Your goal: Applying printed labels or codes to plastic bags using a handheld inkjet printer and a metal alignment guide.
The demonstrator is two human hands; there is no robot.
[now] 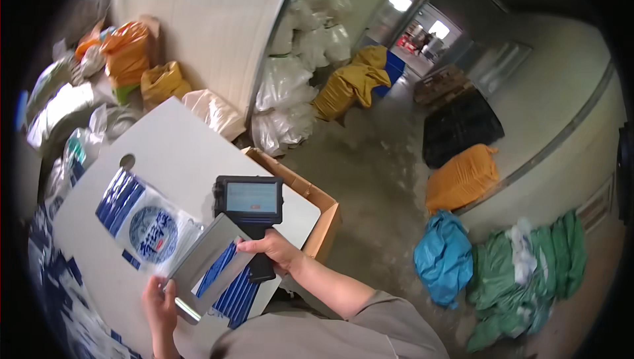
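Note:
On a white table (178,138), my left hand (160,303) grips the lower left corner of a grey metal frame (200,248) with a long slot. My right hand (281,251) has its thumb and fingers closed at the frame's right edge. Beneath the frame lie flat clear plastic bags (153,233) with blue stripes and a round blue print; blue stripes show through the slot. A black handheld printer (249,197) with a lit screen lies beside the frame. Its handle (262,268) runs under my right hand, which partly hides it.
A cardboard box (323,217) stands against the table's right edge. More blue-and-clear bags (59,293) pile up at left. Stuffed sacks, including orange (125,55), white (284,88), yellow (353,85), blue (444,256) and green (528,266), line the walls around a passage.

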